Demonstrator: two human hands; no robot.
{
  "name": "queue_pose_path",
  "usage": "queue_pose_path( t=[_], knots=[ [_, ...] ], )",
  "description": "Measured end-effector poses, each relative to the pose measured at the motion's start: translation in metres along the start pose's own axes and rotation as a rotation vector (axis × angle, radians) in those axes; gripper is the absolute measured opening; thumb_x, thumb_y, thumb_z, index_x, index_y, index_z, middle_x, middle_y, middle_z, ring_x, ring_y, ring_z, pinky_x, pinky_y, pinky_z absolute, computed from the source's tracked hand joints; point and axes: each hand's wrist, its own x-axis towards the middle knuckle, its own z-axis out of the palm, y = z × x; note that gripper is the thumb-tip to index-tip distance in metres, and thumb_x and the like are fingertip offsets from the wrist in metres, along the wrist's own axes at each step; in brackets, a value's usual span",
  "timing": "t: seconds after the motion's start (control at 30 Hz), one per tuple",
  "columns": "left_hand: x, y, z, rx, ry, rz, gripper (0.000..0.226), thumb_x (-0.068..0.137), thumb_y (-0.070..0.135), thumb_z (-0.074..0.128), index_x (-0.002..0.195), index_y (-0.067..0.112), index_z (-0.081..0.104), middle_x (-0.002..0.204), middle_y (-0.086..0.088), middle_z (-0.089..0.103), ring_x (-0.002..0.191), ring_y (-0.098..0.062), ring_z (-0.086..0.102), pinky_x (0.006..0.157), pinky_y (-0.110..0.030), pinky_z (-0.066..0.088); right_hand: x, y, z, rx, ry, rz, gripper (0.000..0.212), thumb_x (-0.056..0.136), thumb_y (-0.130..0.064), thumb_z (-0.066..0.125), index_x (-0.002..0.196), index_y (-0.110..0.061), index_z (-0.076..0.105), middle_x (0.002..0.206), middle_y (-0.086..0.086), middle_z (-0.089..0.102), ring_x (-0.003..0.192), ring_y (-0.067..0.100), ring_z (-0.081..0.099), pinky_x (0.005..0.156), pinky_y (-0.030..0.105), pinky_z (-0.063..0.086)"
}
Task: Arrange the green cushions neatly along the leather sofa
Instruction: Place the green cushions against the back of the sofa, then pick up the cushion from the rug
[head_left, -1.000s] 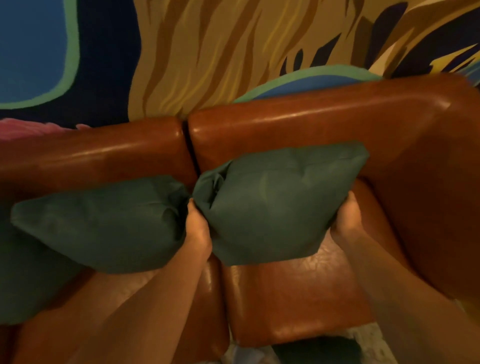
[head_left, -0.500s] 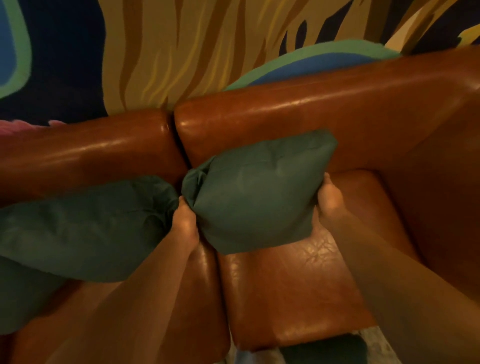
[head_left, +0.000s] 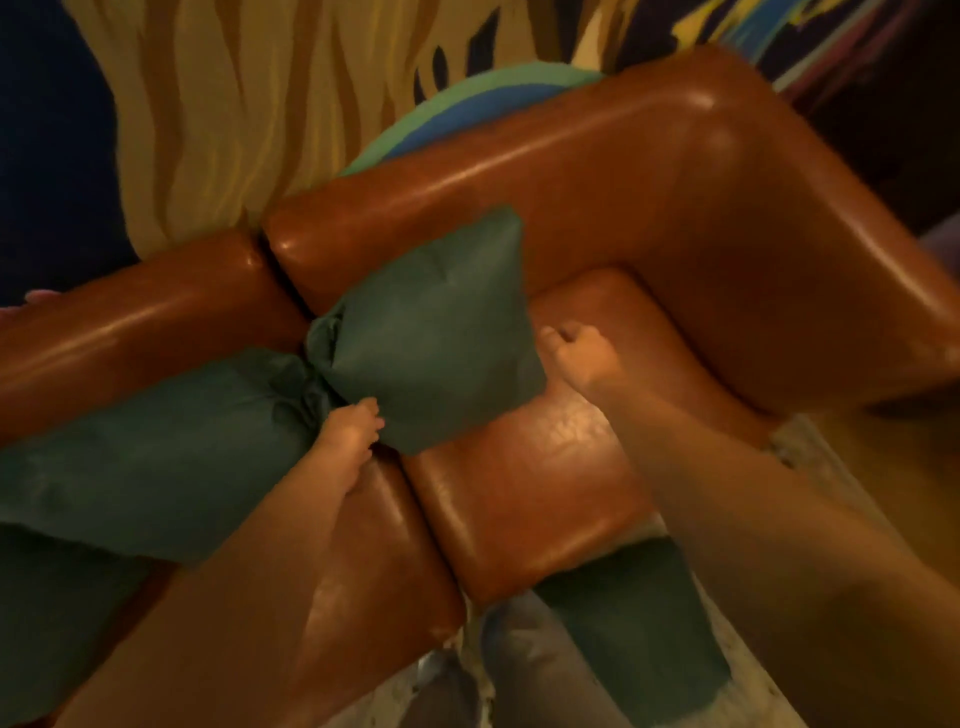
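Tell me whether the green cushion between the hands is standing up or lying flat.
Standing up, tilted. The green cushion leans on the sofa backrest, its lower edge on the seat. The left hand touches its bottom corner; the right hand is just off its edge.

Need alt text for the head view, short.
Left hand touches the lower corner of a green cushion leaning on a brown leather sofa; right hand hovers beside it, empty. A second cushion lies to its left.

Painted wall mural (head_left: 218, 119) behind: tan wavy streaks, dark blue at left, green-edged blue shape (head_left: 483, 101) mid-top. Pale floor (head_left: 831, 478) at lower right (blurry). Pink patch (head_left: 36, 297) far left.
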Motion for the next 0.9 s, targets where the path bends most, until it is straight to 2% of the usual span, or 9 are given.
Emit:
queue_pose_path(
  t=[0.07, 0.13, 0.2, 0.37, 0.53, 0.63, 0.7, 0.83, 0.9],
  knots=[
    [-0.013, -0.008, 0.009, 0.151, -0.073, 0.067, 0.026, 0.106, 0.027, 0.045, 0.082, 0.021, 0.053, 0.084, 0.003, 0.057, 0.065, -0.007, 0.055, 0.051, -0.017, 0.044, -0.035, 0.020, -0.004, -0.145, -0.018, -0.039, 0.038, 0.102, -0.039, 0.051, 0.120, -0.011, 0.069, 0.121, 0.018, 0.070, 0.117, 0.037, 0.062, 0.090, 0.035, 0.048],
    [-0.033, -0.021, 0.023, 0.273, -0.166, 0.141, 0.027, 0.108, 0.021, 0.042, 0.086, 0.015, 0.057, 0.079, -0.001, 0.056, 0.058, -0.007, 0.058, 0.042, -0.011, 0.041, -0.072, 0.051, -0.003, -0.237, -0.070, -0.031, 0.039, 0.103, -0.042, 0.050, 0.116, -0.012, 0.070, 0.115, 0.017, 0.072, 0.111, 0.037, 0.064, 0.085, 0.036, 0.049],
    [-0.048, -0.037, 0.034, 0.361, -0.229, 0.188, 0.029, 0.108, 0.022, 0.040, 0.093, 0.009, 0.060, 0.077, -0.005, 0.058, 0.063, -0.013, 0.056, 0.045, -0.013, 0.044, -0.107, 0.081, 0.002, -0.265, -0.117, 0.029, 0.040, 0.103, -0.044, 0.049, 0.111, -0.010, 0.068, 0.110, 0.015, 0.071, 0.107, 0.035, 0.065, 0.081, 0.034, 0.048],
    [-0.070, -0.091, 0.054, 0.553, -0.337, 0.222, 0.039, 0.109, 0.025, 0.038, 0.078, 0.011, 0.058, 0.067, -0.008, 0.054, 0.061, -0.019, 0.052, 0.055, -0.027, 0.039, -0.197, 0.162, 0.026, -0.198, -0.120, 0.207, 0.044, 0.106, -0.044, 0.043, 0.121, -0.010, 0.066, 0.114, 0.013, 0.069, 0.109, 0.034, 0.063, 0.084, 0.034, 0.048],
    [-0.082, -0.136, 0.071, 0.705, -0.410, 0.243, 0.042, 0.108, 0.022, 0.041, 0.070, 0.011, 0.055, 0.056, -0.007, 0.051, 0.057, -0.024, 0.050, 0.053, -0.027, 0.039, -0.268, 0.225, 0.049, -0.031, -0.099, 0.391, 0.040, 0.108, -0.040, 0.041, 0.088, -0.012, 0.062, 0.079, 0.008, 0.061, 0.084, 0.032, 0.062, 0.071, 0.037, 0.046],
    [-0.081, -0.154, 0.088, 0.759, -0.439, 0.229, 0.042, 0.106, 0.023, 0.045, 0.068, 0.010, 0.057, 0.043, 0.001, 0.051, 0.055, -0.024, 0.048, 0.062, -0.032, 0.040, -0.293, 0.254, 0.058, 0.075, -0.036, 0.458, 0.041, 0.107, -0.040, 0.043, 0.102, -0.007, 0.067, 0.094, 0.012, 0.067, 0.094, 0.033, 0.064, 0.076, 0.036, 0.048],
    [-0.087, -0.164, 0.104, 0.821, -0.469, 0.238, 0.041, 0.105, 0.024, 0.046, 0.068, 0.013, 0.058, 0.047, 0.000, 0.052, 0.055, -0.023, 0.048, 0.065, -0.033, 0.041, -0.307, 0.273, 0.064, 0.137, 0.003, 0.507, 0.042, 0.106, -0.042, 0.045, 0.107, -0.008, 0.068, 0.099, 0.012, 0.068, 0.100, 0.033, 0.064, 0.080, 0.035, 0.047],
    [-0.111, -0.182, 0.143, 0.886, -0.568, 0.288, 0.040, 0.107, 0.020, 0.044, 0.070, 0.010, 0.054, 0.057, -0.006, 0.048, 0.053, -0.017, 0.045, 0.047, -0.021, 0.043, -0.333, 0.315, 0.077, 0.232, 0.063, 0.611, 0.041, 0.105, -0.042, 0.047, 0.109, -0.007, 0.069, 0.112, 0.017, 0.070, 0.110, 0.036, 0.063, 0.084, 0.034, 0.045],
    [-0.114, -0.194, 0.164, 0.928, -0.607, 0.289, 0.038, 0.107, 0.020, 0.045, 0.071, 0.011, 0.055, 0.060, -0.004, 0.052, 0.055, -0.016, 0.049, 0.051, -0.023, 0.046, -0.342, 0.340, 0.084, 0.271, 0.090, 0.660, 0.041, 0.105, -0.041, 0.047, 0.107, -0.006, 0.068, 0.112, 0.019, 0.069, 0.109, 0.037, 0.063, 0.085, 0.035, 0.045]
  ],
)
